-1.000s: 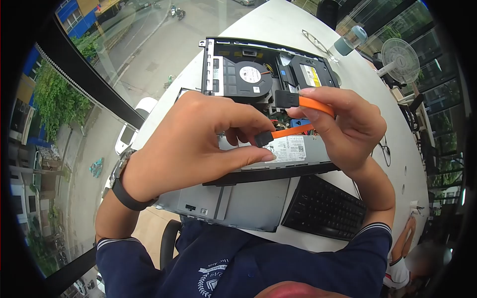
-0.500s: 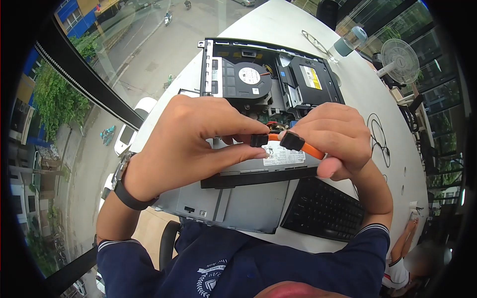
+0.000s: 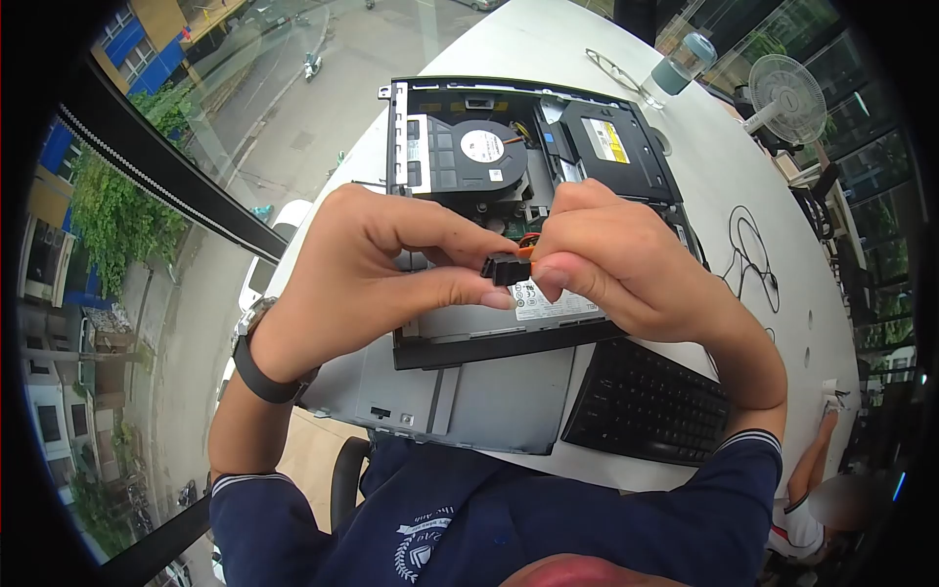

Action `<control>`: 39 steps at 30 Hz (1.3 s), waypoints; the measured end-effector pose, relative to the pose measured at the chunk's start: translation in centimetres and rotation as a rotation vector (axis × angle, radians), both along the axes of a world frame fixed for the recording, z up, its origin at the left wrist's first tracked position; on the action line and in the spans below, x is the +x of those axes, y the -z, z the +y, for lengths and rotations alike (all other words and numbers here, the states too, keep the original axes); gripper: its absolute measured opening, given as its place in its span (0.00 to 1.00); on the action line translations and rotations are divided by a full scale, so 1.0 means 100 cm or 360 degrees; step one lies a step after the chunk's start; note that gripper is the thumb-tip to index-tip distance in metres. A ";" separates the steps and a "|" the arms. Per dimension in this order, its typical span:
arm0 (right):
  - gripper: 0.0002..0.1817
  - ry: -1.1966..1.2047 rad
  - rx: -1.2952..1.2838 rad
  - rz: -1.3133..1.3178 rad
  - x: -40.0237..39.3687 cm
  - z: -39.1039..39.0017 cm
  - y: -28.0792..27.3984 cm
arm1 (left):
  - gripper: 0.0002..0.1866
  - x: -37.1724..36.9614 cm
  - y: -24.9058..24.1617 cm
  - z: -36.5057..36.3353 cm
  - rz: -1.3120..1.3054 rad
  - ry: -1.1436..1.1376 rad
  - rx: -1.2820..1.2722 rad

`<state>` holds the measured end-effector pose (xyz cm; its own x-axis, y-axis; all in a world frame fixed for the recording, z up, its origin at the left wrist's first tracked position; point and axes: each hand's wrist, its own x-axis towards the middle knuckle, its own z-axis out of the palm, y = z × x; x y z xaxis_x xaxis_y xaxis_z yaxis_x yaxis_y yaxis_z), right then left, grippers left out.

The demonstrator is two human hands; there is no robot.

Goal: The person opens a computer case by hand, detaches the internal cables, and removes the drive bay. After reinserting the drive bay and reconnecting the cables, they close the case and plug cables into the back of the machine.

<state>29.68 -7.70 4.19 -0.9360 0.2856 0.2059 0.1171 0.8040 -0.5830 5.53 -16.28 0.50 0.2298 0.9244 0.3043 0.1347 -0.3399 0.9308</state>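
Note:
Over the opened desktop computer (image 3: 421,347), both hands meet at an orange SATA cable (image 3: 526,253) with black connectors (image 3: 505,270). My left hand (image 3: 381,274) has its thumb and index finger pinched on the black connector end. From the other side, my right hand (image 3: 626,259) grips the cable, fingers curled and thumb pressed in, hiding most of the orange length. The two black connector pieces sit close together between the fingertips. Behind them in the case are the black blower fan (image 3: 479,157) and the optical drive (image 3: 611,147). A labelled drive (image 3: 553,305) lies below the hands.
The metal side cover (image 3: 489,411) and a black keyboard (image 3: 641,401) lie on the near side of the white table (image 3: 704,166). Glasses (image 3: 616,70), a bottle (image 3: 685,64), a fan (image 3: 787,103) and a black cable (image 3: 751,259) are farther off. Another person (image 3: 812,499) is at right.
My right hand has moved left and turned, bringing its connector from apart to right beside the one in my left hand. Less of the orange cable shows now.

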 end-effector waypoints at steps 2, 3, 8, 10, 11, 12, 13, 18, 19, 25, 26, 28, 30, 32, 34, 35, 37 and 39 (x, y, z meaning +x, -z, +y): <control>0.14 0.0026 -0.0004 -0.0007 -0.001 -0.001 -0.001 | 0.16 0.001 -0.002 -0.001 -0.0070 0.0026 -0.0111; 0.15 0.0038 -0.0002 0.0011 -0.002 -0.001 0.000 | 0.16 0.001 -0.002 -0.001 -0.0127 0.0025 -0.0171; 0.14 0.0103 0.0035 0.0078 -0.005 -0.003 0.005 | 0.17 0.001 -0.008 -0.003 -0.0181 0.0003 -0.0383; 0.13 0.0094 0.0158 0.0126 -0.005 -0.003 0.008 | 0.16 0.002 -0.012 -0.005 -0.0161 0.0002 -0.0408; 0.13 0.0087 0.0222 0.0151 -0.005 -0.002 0.009 | 0.15 0.003 -0.014 -0.007 -0.0150 -0.0001 -0.0418; 0.12 0.0089 0.0303 0.0177 -0.006 -0.003 0.010 | 0.15 0.004 -0.014 -0.008 -0.0155 -0.0029 -0.0381; 0.11 0.0089 0.0384 0.0205 -0.007 -0.006 0.011 | 0.16 0.005 -0.011 -0.010 -0.0159 -0.0058 -0.0343; 0.08 0.0104 0.0654 0.0373 -0.009 -0.005 0.018 | 0.16 0.005 -0.002 -0.008 0.0066 -0.0172 0.0060; 0.08 0.0118 0.0689 0.0438 -0.010 -0.004 0.022 | 0.17 0.004 -0.002 -0.008 0.0092 -0.0183 0.0102; 0.13 0.0145 0.1093 0.0763 -0.013 0.001 0.023 | 0.12 0.003 -0.001 -0.005 -0.0373 -0.0241 -0.0185; 0.14 0.0140 0.1134 0.0776 -0.013 0.004 0.022 | 0.11 0.002 -0.005 -0.004 -0.0404 -0.0227 -0.0302; 0.16 0.0138 0.1128 0.0770 -0.014 0.008 0.008 | 0.12 -0.002 -0.010 0.000 -0.0416 -0.0170 -0.0465; 0.17 0.0138 0.0964 0.0687 -0.017 0.013 -0.010 | 0.15 -0.010 -0.011 0.009 -0.0251 -0.0115 -0.0510; 0.14 0.0144 0.0742 0.0436 -0.020 0.022 -0.020 | 0.15 -0.020 -0.013 0.017 0.0075 -0.0187 -0.0273; 0.09 0.0123 0.0588 0.0176 -0.025 0.034 -0.017 | 0.15 -0.029 -0.012 0.026 0.0339 -0.0354 -0.0013; 0.06 0.0116 0.0562 0.0052 -0.028 0.039 -0.009 | 0.15 -0.034 -0.012 0.029 0.0403 -0.0427 0.0016; 0.05 0.0046 0.0588 -0.0097 -0.037 0.043 0.006 | 0.14 -0.042 -0.012 0.034 0.0451 -0.0386 -0.0046; 0.05 -0.0094 0.0692 -0.0155 -0.048 0.045 0.023 | 0.14 -0.045 -0.004 0.039 0.0499 -0.0334 -0.0056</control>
